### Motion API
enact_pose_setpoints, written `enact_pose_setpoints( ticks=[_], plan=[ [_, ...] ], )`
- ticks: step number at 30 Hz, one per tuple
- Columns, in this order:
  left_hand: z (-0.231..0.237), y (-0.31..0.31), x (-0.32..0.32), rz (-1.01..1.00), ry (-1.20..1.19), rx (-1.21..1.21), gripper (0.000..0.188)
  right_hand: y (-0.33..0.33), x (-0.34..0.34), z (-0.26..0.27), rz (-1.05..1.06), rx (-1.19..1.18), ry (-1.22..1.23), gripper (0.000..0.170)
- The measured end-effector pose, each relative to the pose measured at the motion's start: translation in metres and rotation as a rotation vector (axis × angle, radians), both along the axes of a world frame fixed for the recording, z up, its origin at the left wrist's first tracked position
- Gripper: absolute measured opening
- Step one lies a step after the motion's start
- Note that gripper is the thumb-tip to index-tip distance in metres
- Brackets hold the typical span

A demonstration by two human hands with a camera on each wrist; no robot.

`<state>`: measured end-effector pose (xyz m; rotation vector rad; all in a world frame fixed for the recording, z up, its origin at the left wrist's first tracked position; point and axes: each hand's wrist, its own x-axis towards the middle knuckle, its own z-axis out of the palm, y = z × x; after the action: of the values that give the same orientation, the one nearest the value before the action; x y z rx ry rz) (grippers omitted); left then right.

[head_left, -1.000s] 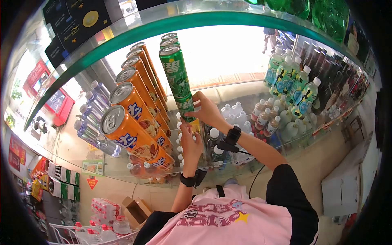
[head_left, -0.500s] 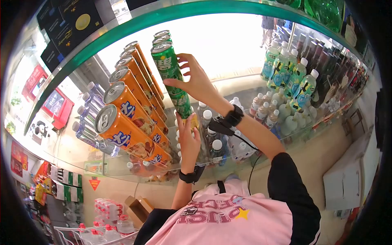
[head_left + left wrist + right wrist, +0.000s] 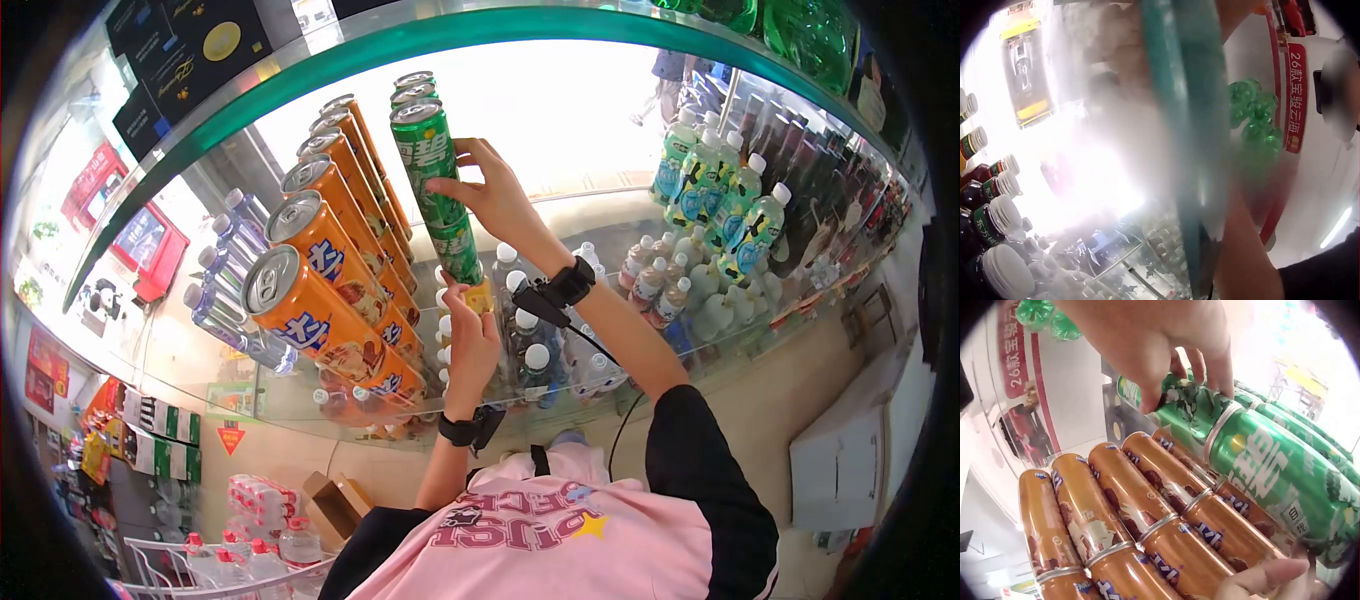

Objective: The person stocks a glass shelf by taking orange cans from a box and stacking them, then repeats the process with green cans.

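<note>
Two green soda cans stand one atop the other at the near end of a green row in the head view. My right hand (image 3: 490, 200) grips the upper green can (image 3: 422, 150), thumb on its near side; the right wrist view shows thumb and fingers on either side of it. Below, the lower green can (image 3: 455, 250) stands upright under it. My left hand (image 3: 473, 345) touches its base with extended fingertips. Stacked orange cans (image 3: 325, 340) form a double-height row just to the left. The left wrist view is mostly glare and blur.
A thick green glass edge (image 3: 500, 24) curves above the cans. Dark bottles with white caps (image 3: 536, 362) stand close right of my left hand. Clear bottles (image 3: 225, 315) line the left, and green-labelled bottles (image 3: 757, 235) the right. Black boxes (image 3: 195, 50) sit upper left.
My right hand has moved up from the lower green can to the upper one. The left hand stays at the base. The two cans now stand closer in line with the green row.
</note>
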<state>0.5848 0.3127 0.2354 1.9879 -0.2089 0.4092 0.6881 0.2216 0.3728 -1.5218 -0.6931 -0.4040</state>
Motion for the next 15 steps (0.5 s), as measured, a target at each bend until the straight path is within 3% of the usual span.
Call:
enact_pose_setpoints(
  ticks=[2, 6, 8, 12, 15],
  plan=[
    [0.004, 0.0, -0.001, -0.03, 0.037, -0.066, 0.044, 0.0, 0.0, -0.003, -0.129, -0.09, -0.069, 0.054],
    [0.004, -0.001, -0.001, -0.023, 0.023, -0.067, 0.042, 0.007, -0.003, -0.025, -0.151, -0.056, -0.051, 0.06],
    [0.006, -0.001, -0.001, 0.005, 0.002, -0.092, 0.038, 0.008, -0.008, -0.051, -0.252, -0.227, 0.0, 0.062],
    [0.001, -0.001, 0.001, 0.014, -0.081, -0.068, 0.037, 0.005, 0.001, -0.086, -0.19, -0.207, 0.09, 0.064],
    [-0.004, 0.0, 0.003, 0.009, -0.08, -0.096, 0.035, 0.007, -0.004, -0.083, -0.25, -0.215, 0.062, 0.061]
  ],
)
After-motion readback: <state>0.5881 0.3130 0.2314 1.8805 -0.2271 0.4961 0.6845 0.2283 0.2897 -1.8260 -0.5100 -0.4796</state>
